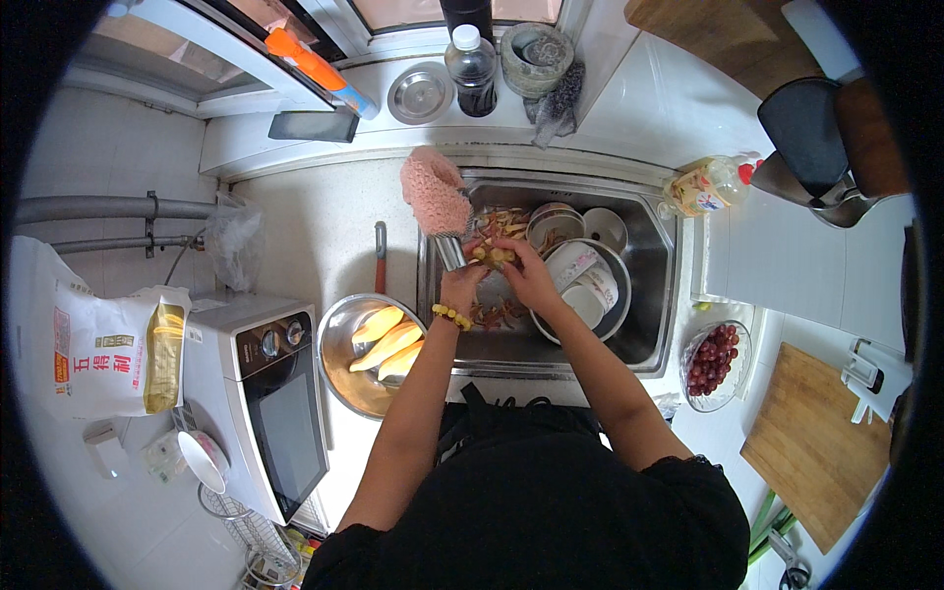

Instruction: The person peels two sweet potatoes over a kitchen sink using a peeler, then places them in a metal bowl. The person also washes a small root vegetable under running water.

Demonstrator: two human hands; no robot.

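Over the left part of the stainless steel sink (649,295), both hands meet around a knobbly yellow-brown piece of food (495,256), whose exact kind is unclear. My left hand (462,285) grips it from the left, partly hidden beneath the metal faucet spout (450,253). The fingers of my right hand (529,280) close on its right side. Reddish and yellow peelings (498,313) lie on the sink floor below. To the left, a steel bowl (335,383) holds several peeled orange-yellow roots (387,345), like sweet potatoes. Behind that bowl lies a peeler (380,258) with a red-brown handle.
A pink cloth (435,188) wraps the faucet. Stacked bowls (590,295) fill the sink's right side. A microwave (284,413) stands left; a glass bowl of grapes (712,361) and a detergent bottle (708,186) are right. A dark-liquid bottle (472,70) and stone mortar (537,59) occupy the sill.
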